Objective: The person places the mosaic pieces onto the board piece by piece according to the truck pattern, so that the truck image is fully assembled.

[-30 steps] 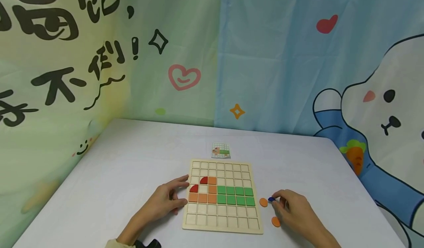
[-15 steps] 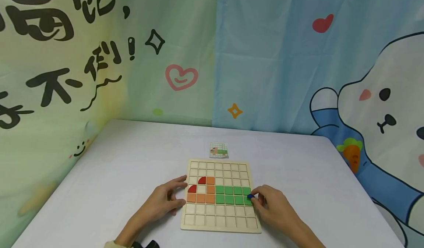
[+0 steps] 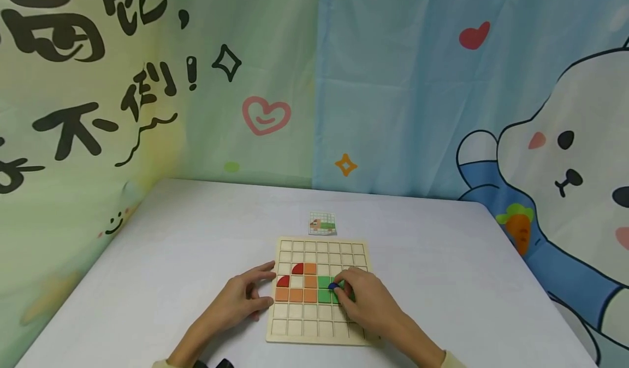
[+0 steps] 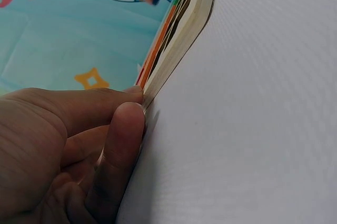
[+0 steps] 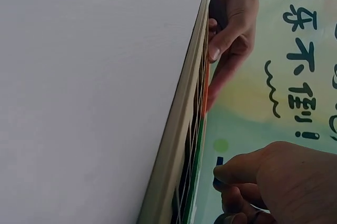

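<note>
In the head view a wooden grid board [image 3: 295,324] lies on the table. Red quarter-round tiles [image 3: 283,282], square orange tiles [image 3: 310,282] and square green tiles [image 3: 324,282] fill some of its cells. My right hand [image 3: 366,297] pinches a small dark blue piece [image 3: 333,286] between thumb and forefinger, over the green tiles; the right wrist view shows this blue piece [image 5: 219,171] raised above the board. The hand covers several green tiles. My left hand [image 3: 241,297] touches the board's left edge with spread thumb and fingertips, as the left wrist view shows at the edge [image 4: 152,79].
A small printed card [image 3: 322,224] with a coloured grid picture lies just beyond the board's far edge. The white tabletop [image 3: 206,226] extends to both sides. Behind it hangs a printed curtain [image 3: 383,111] with a cartoon bear.
My right hand has carried the blue piece leftward, from right of the board to over the green tiles. Two orange discs seen earlier are now behind the right arm. My left hand stays put.
</note>
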`<state>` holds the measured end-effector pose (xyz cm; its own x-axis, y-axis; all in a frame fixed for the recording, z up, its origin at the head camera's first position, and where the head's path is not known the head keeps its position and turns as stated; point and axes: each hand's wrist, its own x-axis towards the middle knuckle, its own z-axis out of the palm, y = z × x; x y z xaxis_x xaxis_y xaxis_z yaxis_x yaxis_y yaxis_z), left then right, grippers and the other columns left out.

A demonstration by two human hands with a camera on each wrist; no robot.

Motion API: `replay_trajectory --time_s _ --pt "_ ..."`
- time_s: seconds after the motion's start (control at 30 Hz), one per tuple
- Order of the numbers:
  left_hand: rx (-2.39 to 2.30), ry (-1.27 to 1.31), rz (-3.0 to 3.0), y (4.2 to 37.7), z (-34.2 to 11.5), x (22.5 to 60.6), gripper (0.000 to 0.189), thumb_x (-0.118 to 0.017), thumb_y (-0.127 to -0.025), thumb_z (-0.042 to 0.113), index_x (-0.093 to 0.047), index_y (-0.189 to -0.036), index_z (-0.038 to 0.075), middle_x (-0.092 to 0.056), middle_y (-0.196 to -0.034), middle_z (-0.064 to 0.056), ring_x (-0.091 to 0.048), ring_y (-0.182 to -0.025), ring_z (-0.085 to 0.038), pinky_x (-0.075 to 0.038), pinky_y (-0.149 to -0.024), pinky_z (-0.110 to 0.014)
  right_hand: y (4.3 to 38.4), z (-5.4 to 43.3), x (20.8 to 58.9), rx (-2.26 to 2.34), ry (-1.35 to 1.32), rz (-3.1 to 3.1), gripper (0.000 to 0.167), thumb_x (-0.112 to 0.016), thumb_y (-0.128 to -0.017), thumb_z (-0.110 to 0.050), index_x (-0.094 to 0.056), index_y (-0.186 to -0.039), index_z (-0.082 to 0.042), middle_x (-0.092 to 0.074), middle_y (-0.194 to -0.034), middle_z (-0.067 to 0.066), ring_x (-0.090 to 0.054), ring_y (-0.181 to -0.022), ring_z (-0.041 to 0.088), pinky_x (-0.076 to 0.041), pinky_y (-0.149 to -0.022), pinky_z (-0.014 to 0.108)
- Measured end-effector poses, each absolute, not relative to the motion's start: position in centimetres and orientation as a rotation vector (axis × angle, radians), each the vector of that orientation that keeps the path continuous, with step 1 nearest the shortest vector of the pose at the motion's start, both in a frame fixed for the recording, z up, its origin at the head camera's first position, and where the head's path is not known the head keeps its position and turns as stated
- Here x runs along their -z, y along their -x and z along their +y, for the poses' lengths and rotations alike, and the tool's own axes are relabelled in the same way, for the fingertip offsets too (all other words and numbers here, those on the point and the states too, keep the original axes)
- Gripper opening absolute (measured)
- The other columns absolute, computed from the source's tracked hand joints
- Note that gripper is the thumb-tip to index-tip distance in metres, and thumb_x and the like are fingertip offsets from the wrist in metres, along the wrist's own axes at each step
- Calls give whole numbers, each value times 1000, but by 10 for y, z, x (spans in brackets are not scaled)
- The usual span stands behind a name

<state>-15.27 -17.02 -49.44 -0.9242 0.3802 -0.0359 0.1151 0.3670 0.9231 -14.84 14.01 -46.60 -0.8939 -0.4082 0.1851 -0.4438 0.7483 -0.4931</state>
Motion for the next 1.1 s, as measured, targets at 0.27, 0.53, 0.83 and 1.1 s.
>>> replay_trajectory --time_s 0.27,0.53,0.83,1.1 --pt "-1592 -418 2381 153 -171 495 57 -81 -91 8 -61 -143 -3 -44 -168 -17 -62 -55 -13 -49 -58 -22 159 105 463 -847 -789 -2870 4 -72 -100 -13 -76 -101 -11 -50 -73 -11 -39 -62 0 -39 -57 18" --pt "-1608 -412 2370 152 -171 494 57 -82 -91 8 -62 -143 -2 -44 -168 -16 -62 -55 -13 -48 -55 -22 166 83 466 -837 -814 -2902 6 -71 -100 -16 -74 -101 -11 -52 -76 -9 -42 -65 1 -38 -58 18" --pt "-1609 -434 2366 153 -171 494 57 -81 -92 8 -61 -144 -3 -43 -168 -17 -62 -55 -12 -49 -55 -22 168 76 469 -829 -836 -2903 7 -72 -99 -14 -75 -104 -10 -54 -77 -9 -43 -64 1 -39 -57 17" --pt "-1602 -425 2369 152 -171 494 57 -81 -92 9 -61 -144 -2 -43 -168 -17 -62 -55 -12 -48 -55 -22 168 73 470 -821 -834 -2932 10 -72 -99 -15 -75 -106 -8 -51 -74 -9 -41 -62 1 -37 -56 17"
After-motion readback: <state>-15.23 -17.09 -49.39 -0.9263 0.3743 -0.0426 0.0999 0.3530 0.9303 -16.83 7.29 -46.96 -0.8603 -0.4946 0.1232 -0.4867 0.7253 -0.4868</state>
